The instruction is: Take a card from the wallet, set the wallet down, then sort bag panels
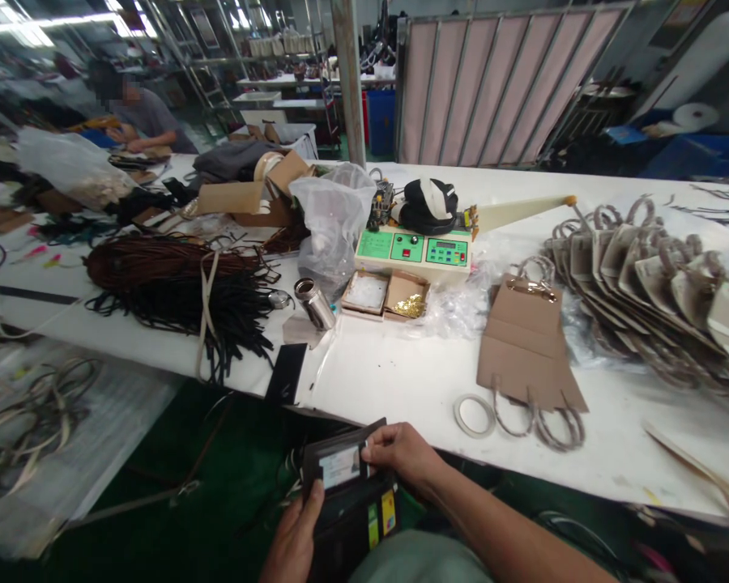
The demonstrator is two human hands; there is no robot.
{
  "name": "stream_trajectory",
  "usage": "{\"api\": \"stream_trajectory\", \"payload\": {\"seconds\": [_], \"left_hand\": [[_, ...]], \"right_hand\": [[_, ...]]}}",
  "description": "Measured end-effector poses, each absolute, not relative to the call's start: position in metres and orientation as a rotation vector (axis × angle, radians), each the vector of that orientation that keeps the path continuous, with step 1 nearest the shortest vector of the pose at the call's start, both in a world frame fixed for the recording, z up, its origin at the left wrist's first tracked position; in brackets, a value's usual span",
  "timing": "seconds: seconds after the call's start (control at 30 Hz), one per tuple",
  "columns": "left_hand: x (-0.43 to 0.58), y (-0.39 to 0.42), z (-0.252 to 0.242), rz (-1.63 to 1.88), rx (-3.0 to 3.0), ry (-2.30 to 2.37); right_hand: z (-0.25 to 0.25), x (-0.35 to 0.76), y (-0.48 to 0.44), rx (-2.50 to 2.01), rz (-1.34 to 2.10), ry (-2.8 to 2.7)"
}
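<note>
Both hands are down below the tabletop (401, 380) edge, working an open black wallet (349, 494) held over the lap. The left hand (295, 542) grips its lower edge, fingers closed around it, while the right hand (401, 453) pinches the top corner by a card (338, 466). A tape roll (474, 414) lies just beyond on the tabletop.

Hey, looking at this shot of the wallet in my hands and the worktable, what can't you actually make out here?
Head view only:
- Card in the black wallet: print too small and blurred to read.
- Left hand: wrist cut off by the bottom edge.
- Right hand: fingertips hidden behind the wallet's top.
- Control box: panel labels too small.
- Clear plastic bag: contents hazy.
- Stacked paper bags: motion-blurred, cut by the right edge.
</note>
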State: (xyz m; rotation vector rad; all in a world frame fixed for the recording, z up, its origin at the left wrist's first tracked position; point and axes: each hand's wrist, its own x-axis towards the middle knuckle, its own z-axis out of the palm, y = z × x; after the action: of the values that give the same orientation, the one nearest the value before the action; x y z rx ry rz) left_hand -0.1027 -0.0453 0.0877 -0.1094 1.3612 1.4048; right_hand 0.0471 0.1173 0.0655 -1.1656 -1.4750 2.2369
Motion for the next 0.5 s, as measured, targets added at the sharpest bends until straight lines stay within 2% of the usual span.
{"api": "stream_trajectory", "payload": {"seconds": [0.27,0.5], "left_hand": [[-0.116,-0.035,0.092,1.428,-0.057,1.224],[-0.134,-0.038,0.093,1.476,-0.22,1.328]], "right_hand": [[0.09,0.032,0.129,-1.051,2.258,-1.541],[0.091,0.048,0.161,-1.215,1.973,-1.644]]}}
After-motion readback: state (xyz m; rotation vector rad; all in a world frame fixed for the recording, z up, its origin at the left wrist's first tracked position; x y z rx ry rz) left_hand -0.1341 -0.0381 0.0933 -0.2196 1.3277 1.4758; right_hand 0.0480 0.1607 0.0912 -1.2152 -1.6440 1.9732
